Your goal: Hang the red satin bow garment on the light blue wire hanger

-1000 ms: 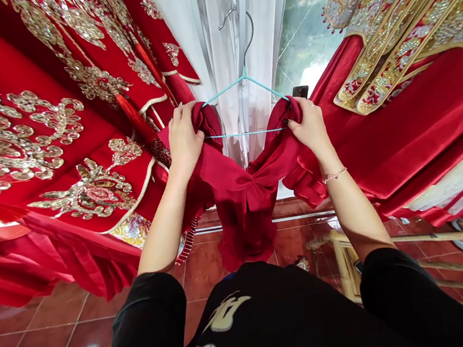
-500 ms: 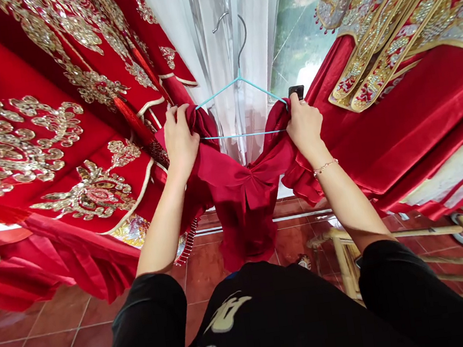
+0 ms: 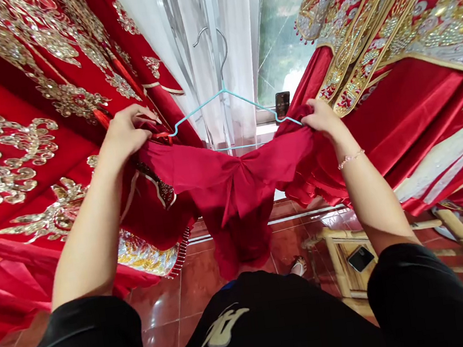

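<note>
A plain red garment (image 3: 233,184) hangs stretched across a light blue wire hanger (image 3: 225,97), whose hook rises in front of a white curtain. My left hand (image 3: 126,133) is closed on the garment's left edge near the hanger's left end. My right hand (image 3: 322,119), with a thin bracelet at the wrist, pinches the garment's right edge at the hanger's right end. The cloth sags in pleats between my hands and drops toward the floor.
Red gowns with gold embroidery hang close on the left (image 3: 20,156) and right (image 3: 404,59). A phone (image 3: 282,103) stands on the window sill behind the hanger. A bamboo stool (image 3: 354,260) with another phone on it sits on the red tiled floor at lower right.
Both hands have moved apart and outward, pulling the red garment wider along the hanger. The view has shifted left and down, showing more of the stool.
</note>
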Demonstrator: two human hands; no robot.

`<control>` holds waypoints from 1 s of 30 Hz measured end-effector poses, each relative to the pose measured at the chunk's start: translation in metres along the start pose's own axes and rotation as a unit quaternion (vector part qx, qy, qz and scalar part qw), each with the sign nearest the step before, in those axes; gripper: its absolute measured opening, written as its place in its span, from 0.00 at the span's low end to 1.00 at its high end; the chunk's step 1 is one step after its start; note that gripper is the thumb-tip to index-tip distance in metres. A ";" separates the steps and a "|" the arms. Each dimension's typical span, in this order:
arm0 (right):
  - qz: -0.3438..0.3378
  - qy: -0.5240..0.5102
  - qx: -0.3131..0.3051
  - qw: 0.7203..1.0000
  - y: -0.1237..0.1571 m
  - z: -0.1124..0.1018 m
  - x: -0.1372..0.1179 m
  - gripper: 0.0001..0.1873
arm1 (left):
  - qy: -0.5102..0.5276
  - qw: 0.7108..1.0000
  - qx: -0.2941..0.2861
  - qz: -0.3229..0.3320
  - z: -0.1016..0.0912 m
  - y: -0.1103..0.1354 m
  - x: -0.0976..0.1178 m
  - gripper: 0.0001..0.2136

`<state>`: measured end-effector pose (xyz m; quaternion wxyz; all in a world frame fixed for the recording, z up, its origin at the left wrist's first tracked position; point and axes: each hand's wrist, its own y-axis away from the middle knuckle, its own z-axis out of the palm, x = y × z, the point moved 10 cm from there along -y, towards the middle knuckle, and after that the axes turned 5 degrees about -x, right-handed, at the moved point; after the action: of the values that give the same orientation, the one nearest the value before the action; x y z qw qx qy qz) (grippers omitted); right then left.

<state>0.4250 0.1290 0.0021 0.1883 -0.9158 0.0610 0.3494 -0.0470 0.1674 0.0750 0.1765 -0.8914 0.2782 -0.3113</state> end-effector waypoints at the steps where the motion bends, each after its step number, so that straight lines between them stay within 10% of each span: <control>1: 0.048 -0.062 -0.019 0.997 0.007 0.003 0.020 0.16 | -0.001 1.000 -0.009 -0.024 0.003 0.004 0.002 0.04; 7: 0.241 -0.336 -0.074 0.908 0.102 0.047 0.104 0.25 | -0.149 0.979 -0.019 -0.137 0.031 0.030 0.007 0.08; 17: 0.275 -0.397 -0.075 0.872 0.187 0.091 0.136 0.32 | -0.142 0.930 -0.336 -0.051 0.087 0.015 0.020 0.12; 25: 0.259 -0.383 -0.072 0.884 0.170 0.109 0.113 0.32 | -0.272 0.938 -0.213 -0.017 0.072 0.007 0.052 0.10; 30: 0.252 -0.405 -0.069 0.876 0.172 0.116 0.112 0.32 | -0.113 0.963 -0.205 -0.137 0.057 -0.002 0.004 0.11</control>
<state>0.3955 0.0175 -0.2041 0.0379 -0.6581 0.1841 0.7291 -0.0063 0.1747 0.0359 -0.0236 -0.9673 0.1899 -0.1663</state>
